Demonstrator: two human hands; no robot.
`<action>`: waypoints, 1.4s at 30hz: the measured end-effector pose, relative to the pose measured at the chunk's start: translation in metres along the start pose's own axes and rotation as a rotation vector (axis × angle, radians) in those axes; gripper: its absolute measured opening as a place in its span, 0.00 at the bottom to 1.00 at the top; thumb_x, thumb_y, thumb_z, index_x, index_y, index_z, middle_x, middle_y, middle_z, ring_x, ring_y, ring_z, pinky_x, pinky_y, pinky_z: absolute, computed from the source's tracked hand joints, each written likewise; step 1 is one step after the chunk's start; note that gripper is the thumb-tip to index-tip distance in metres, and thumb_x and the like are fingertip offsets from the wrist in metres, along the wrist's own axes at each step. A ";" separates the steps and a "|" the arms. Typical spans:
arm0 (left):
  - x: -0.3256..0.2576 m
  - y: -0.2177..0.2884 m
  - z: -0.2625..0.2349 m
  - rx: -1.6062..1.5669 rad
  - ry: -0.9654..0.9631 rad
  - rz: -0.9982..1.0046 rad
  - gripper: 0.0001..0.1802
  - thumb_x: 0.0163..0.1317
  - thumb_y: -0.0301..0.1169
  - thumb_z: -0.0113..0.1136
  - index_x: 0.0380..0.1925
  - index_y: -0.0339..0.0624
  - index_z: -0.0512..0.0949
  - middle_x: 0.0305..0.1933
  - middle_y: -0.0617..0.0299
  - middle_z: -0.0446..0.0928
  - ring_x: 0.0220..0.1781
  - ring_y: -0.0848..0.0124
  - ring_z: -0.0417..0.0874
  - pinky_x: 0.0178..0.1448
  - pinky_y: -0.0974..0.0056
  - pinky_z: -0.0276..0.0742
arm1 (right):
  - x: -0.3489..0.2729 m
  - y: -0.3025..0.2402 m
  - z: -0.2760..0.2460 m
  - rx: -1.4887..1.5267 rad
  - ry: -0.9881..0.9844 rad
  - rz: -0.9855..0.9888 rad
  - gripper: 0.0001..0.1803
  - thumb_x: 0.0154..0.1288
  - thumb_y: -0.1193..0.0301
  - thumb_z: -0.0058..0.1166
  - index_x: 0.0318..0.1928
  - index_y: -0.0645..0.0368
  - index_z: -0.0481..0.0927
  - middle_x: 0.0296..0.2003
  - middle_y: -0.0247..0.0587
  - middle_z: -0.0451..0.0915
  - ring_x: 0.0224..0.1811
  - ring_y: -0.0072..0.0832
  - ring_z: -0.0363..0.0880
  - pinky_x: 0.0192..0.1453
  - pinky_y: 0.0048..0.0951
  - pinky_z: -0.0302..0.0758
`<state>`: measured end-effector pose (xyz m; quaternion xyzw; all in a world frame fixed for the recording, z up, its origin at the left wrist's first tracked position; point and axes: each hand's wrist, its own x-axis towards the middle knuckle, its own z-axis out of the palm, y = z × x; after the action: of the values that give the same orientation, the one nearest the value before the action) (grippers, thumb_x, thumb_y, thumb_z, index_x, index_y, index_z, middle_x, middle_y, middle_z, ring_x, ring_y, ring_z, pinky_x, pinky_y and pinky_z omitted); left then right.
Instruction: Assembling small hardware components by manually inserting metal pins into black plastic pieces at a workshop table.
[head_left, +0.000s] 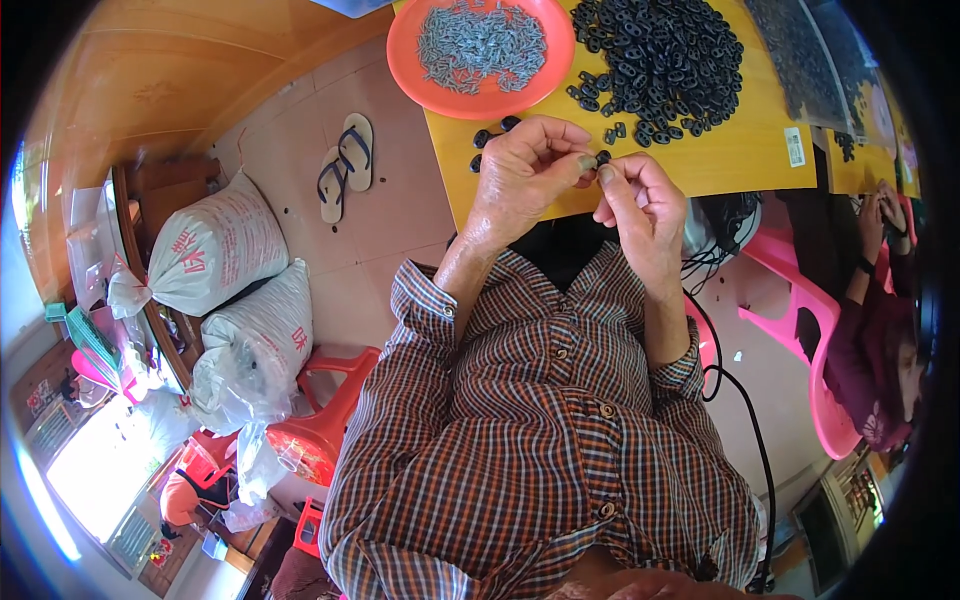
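Both hands meet at the yellow table's (740, 160) near edge, left hand (525, 175) and right hand (640, 205) fingertips pinched shut on one small black piece (602, 157), pile of black pieces (665, 55) and orange dish of metal pins (480, 45) within reach.

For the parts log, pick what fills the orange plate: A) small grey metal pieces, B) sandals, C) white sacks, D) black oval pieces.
A: the orange plate holds a heap of small grey metal pieces; the black oval pieces lie piled on the yellow table beside it.
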<state>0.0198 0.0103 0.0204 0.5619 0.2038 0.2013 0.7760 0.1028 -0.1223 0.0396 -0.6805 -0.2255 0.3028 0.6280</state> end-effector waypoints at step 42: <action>0.001 -0.005 0.003 0.082 -0.059 -0.137 0.08 0.67 0.27 0.55 0.34 0.31 0.76 0.25 0.64 0.77 0.22 0.80 0.76 0.27 0.74 0.75 | 0.009 0.002 -0.005 0.122 0.020 0.171 0.08 0.67 0.70 0.52 0.31 0.61 0.74 0.19 0.26 0.70 0.17 0.12 0.64 0.21 0.14 0.60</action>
<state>0.0229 0.0068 0.0161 0.5837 0.2268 0.1222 0.7700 0.1125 -0.1201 0.0366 -0.6610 -0.1413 0.3616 0.6422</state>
